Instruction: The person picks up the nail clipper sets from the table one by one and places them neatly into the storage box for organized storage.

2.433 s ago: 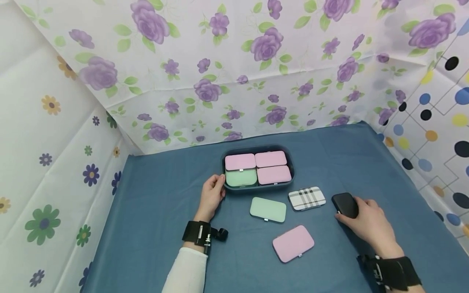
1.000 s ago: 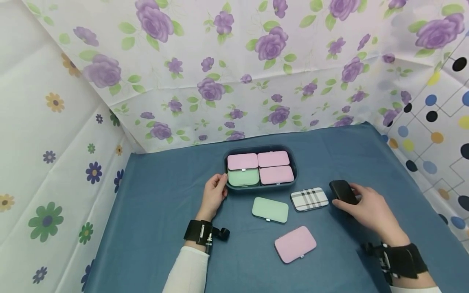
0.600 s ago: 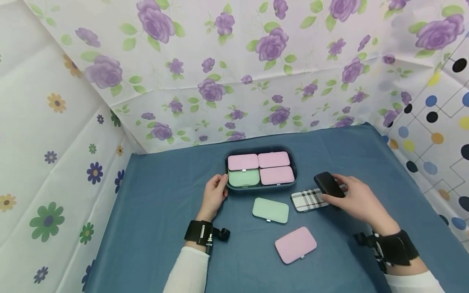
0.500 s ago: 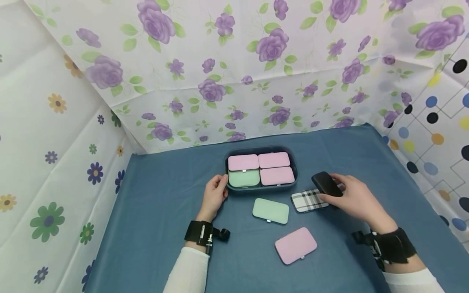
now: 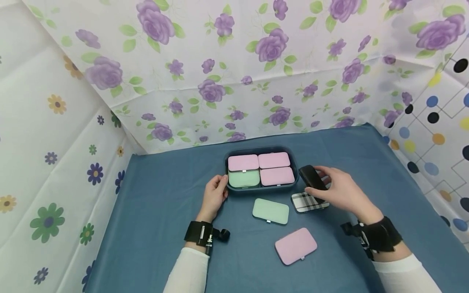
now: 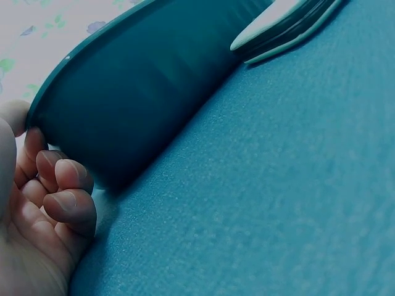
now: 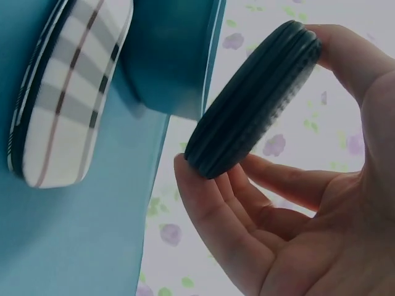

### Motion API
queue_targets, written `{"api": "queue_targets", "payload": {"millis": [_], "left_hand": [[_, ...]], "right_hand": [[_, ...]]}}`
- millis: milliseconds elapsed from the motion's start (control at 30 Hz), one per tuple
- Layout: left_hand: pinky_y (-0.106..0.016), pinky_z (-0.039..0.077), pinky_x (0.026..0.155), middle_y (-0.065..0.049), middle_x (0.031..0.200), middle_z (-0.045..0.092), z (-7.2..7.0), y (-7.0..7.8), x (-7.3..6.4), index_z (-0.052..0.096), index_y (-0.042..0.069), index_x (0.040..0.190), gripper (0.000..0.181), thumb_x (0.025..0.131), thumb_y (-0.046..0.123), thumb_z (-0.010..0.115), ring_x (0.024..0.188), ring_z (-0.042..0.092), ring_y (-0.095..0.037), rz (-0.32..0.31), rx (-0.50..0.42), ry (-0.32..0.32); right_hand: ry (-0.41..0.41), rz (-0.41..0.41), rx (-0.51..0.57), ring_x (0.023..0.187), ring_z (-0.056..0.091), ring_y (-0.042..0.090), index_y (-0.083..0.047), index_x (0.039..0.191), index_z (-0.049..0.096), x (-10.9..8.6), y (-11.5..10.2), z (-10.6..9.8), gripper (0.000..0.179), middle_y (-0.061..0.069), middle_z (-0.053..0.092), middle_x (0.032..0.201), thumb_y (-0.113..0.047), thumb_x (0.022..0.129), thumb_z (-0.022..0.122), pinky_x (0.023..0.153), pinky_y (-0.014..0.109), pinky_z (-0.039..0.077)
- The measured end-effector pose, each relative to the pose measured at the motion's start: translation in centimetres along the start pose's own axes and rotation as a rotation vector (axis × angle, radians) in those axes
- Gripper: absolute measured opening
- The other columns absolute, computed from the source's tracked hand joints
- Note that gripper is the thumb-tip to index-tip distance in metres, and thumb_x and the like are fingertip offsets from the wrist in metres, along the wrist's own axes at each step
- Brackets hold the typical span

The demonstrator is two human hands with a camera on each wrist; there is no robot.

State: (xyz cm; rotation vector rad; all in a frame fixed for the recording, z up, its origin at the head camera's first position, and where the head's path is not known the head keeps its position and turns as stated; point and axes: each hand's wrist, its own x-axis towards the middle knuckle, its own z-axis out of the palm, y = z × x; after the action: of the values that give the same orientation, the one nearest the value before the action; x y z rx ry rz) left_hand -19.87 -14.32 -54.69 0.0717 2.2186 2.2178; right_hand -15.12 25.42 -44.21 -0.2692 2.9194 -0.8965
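Well left of the tray, a white sheet (image 5: pixel 55 154) printed with daisies hangs in loose folds beside the desk (image 5: pixel 165 203), whose blue cloth shows a fine weave up close. At the tray's left end, the left hand (image 5: pixel 214 196) pinches the rim between thumb and fingers, just as it did a second ago. The tray (image 5: pixel 261 189) itself is dark, smooth and rounded at the corners; inside, on its left, a pink case (image 5: pixel 243 162) lies behind a mint case (image 5: pixel 244 178), and on its right are two more pink ones. Behind the tray rises a creased floral sheet (image 5: pixel 220 61) with purple roses. In front of the tray lies a flat mint-green case (image 5: pixel 270 211) with a small metal clasp, and farther forward a tilted pink one (image 5: pixel 296 245). Near the tray's front right corner rests a plaid case (image 5: pixel 305 201), white with grey bands and thin dark lines. The black case (image 5: pixel 311 178), ridged along its edge, is gripped between the thumb and fingers of the right hand (image 5: pixel 338 189); it was right of the plaid case earlier and is now just beside the tray's right end. Well right of the tray hangs a dotted sheet (image 5: pixel 432 138).
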Motion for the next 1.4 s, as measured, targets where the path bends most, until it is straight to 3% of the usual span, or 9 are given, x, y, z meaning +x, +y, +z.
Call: {"api": "queue_targets", "payload": {"millis": [233,400,700,1100,1400], "left_hand": [[-0.027,0.035,0.050,-0.006,0.068,0.049,-0.1,0.0,0.0,0.054,0.005,0.088,0.044,0.112,0.041,0.058,0.055,0.044,-0.017,0.006,0.005,-0.004],[-0.027,0.036,0.051,-0.008,0.069,0.049,-0.1,0.0,0.1,0.055,0.003,0.089,0.044,0.113,0.039,0.058,0.056,0.044,-0.017,0.000,0.005,0.000],[-0.026,0.035,0.050,-0.013,0.071,0.048,0.2,0.0,0.1,0.054,-0.009,0.096,0.043,0.115,0.029,0.055,0.055,0.044,-0.017,-0.031,-0.001,0.008],[-0.026,0.036,0.050,-0.006,0.069,0.048,0.0,-0.1,0.0,0.055,0.001,0.089,0.045,0.113,0.039,0.058,0.055,0.045,-0.016,0.008,-0.004,-0.008],[-0.026,0.036,0.050,-0.005,0.069,0.048,0.0,-0.1,0.0,0.055,0.004,0.088,0.043,0.113,0.040,0.058,0.056,0.045,-0.016,0.009,0.001,-0.003]], "right_hand": [[0.001,-0.102,0.005,0.111,0.064,0.034,-0.009,0.156,0.053,1.0,-0.8,0.5,0.092,0.019,0.065,0.130,-0.065,0.088,0.081,0.081,0.050,0.057],[-0.004,-0.165,-0.002,0.113,0.063,0.033,-0.011,0.156,0.054,1.9,-1.3,0.7,0.085,0.016,0.065,0.133,-0.051,0.089,0.088,0.082,0.048,0.057],[-0.034,-0.206,-0.003,0.117,0.062,0.036,-0.011,0.157,0.053,2.6,-2.4,1.1,0.082,0.021,0.061,0.140,-0.042,0.090,0.089,0.086,0.050,0.056],[-0.116,-0.312,-0.026,0.121,0.062,0.034,-0.015,0.159,0.053,4.1,-3.9,2.1,0.074,0.019,0.058,0.147,-0.036,0.095,0.085,0.091,0.049,0.054],[-0.206,-0.396,-0.059,0.128,0.060,0.031,-0.017,0.159,0.053,6.5,-5.9,3.3,0.072,0.013,0.059,0.148,-0.036,0.097,0.084,0.096,0.047,0.052]]}}
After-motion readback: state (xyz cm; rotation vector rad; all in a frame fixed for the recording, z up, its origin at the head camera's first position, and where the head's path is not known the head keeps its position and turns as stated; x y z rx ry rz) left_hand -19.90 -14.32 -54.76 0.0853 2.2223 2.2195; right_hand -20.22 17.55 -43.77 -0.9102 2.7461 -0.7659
